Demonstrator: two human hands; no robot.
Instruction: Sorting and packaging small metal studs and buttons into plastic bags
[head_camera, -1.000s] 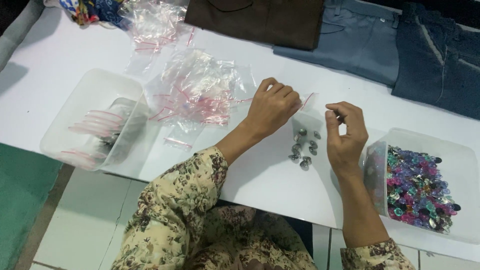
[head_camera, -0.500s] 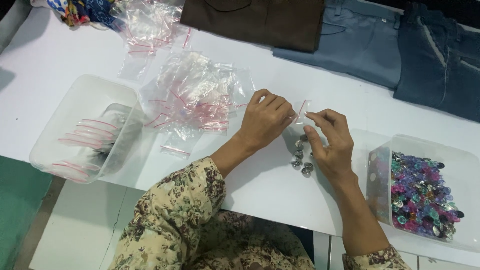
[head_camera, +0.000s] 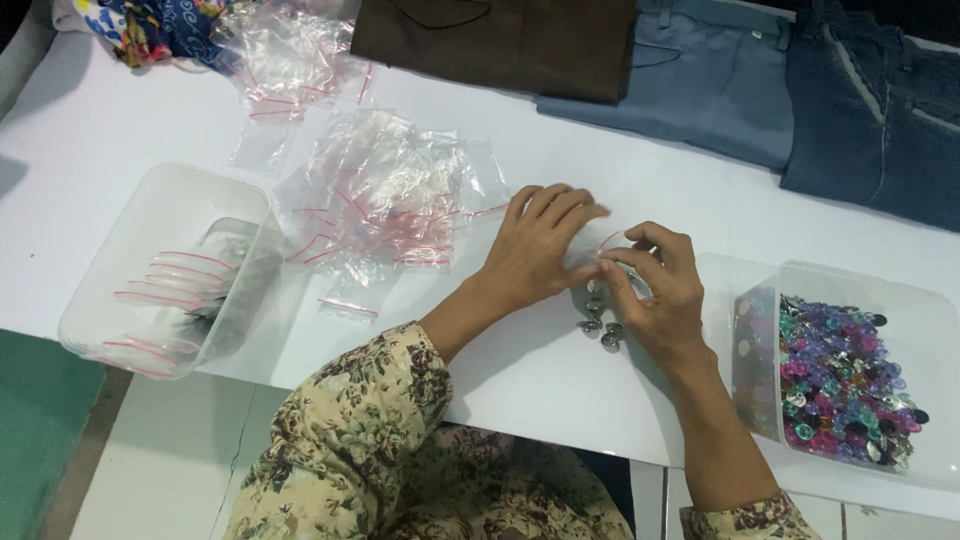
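**Inspector:** White table (head_camera: 120, 130), crowded along its far edge. Folded jeans (head_camera: 870, 100), a blue-grey garment and a brown cloth (head_camera: 500, 40) lie there; nearer sits a loose heap of clear bags (head_camera: 385, 190) with red strips.

**Assistant:** And the hands?

**Inspector:** Both meet at the table's middle. Left hand (head_camera: 540, 250) lies palm down, fingers close together, pinning a small bag (head_camera: 612, 245) whose red strip just shows. Right hand (head_camera: 665, 290) has thumb and forefinger pinched narrow at that bag's mouth. Whether a piece sits between them I cannot tell.

**Assistant:** The pieces themselves?

**Inspector:** A few metal buttons (head_camera: 600, 325) lie loose on the table, just below the two hands and partly under the right one.

**Assistant:** Risks?

**Inspector:** Three, in my judgement. The buttons are near the table's front edge; a sweep of the right wrist could send them to the floor. The bag's mouth is narrow and the film limp, so a piece could miss and skid off. And the tub (head_camera: 900, 300) of coloured studs (head_camera: 840, 390) stands just beside the right forearm (near enough for an elbow to nudge it).

**Assistant:** The left tub (head_camera: 110, 260)?

**Inspector:** Well apart, with bags stacked in it. No hazard noted.
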